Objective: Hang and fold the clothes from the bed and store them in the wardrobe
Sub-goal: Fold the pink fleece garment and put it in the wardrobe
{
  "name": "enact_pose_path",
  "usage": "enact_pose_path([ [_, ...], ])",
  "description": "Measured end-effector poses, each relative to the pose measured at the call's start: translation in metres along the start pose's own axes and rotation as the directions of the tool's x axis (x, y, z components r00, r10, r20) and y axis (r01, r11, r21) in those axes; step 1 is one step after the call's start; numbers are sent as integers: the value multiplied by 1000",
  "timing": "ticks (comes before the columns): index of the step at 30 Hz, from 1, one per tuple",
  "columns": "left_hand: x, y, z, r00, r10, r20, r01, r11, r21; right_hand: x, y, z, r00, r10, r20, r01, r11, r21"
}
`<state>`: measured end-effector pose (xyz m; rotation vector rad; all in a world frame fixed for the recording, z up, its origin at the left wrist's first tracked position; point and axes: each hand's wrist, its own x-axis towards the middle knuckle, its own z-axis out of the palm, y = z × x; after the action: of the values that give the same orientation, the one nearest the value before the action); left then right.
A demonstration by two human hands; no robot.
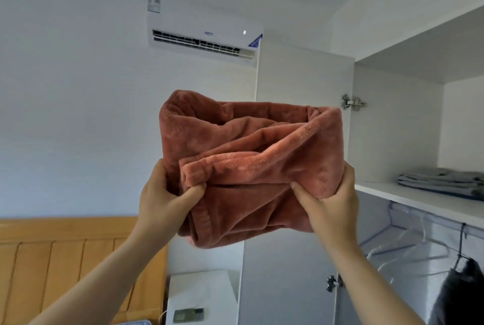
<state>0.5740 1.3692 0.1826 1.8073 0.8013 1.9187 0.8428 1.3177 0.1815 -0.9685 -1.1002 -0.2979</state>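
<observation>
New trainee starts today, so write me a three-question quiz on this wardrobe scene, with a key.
1. True or false: only the right hand grips the folded rust fleece.
2. What lies on the wardrobe shelf? A) folded grey clothes B) shoes C) a hat
3. What hangs below that shelf?
Key: 1 false, the left hand grips it too; 2 A; 3 pale hangers and a dark garment.

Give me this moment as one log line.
left hand: grips fleece | right hand: grips fleece | fleece: folded, held up by open wardrobe | shelf: grey folded clothes | below: hangers, dark garment
</observation>
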Motion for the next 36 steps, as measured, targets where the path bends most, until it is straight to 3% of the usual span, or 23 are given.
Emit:
enact_pose_path([
  [9, 72, -58, 124, 976, 53, 209, -2, 972, -237, 56, 65, -24, 983, -34, -179, -16, 962, -274],
  [16, 80, -75, 237, 929, 106, 354, 68, 893, -444, 86, 94, -87, 955, -110, -275, -45, 863, -504],
  [24, 63, -49, 373, 882, 193, 429, 125, 783, -610, 126, 113, -182, 921, -221, -320, -42, 761, -647],
  [36, 55, 15, 534, 844, 267, 464, 184, 670, -720, 195, 126, -292, 893, -318, -319, -52, 630, -775],
])
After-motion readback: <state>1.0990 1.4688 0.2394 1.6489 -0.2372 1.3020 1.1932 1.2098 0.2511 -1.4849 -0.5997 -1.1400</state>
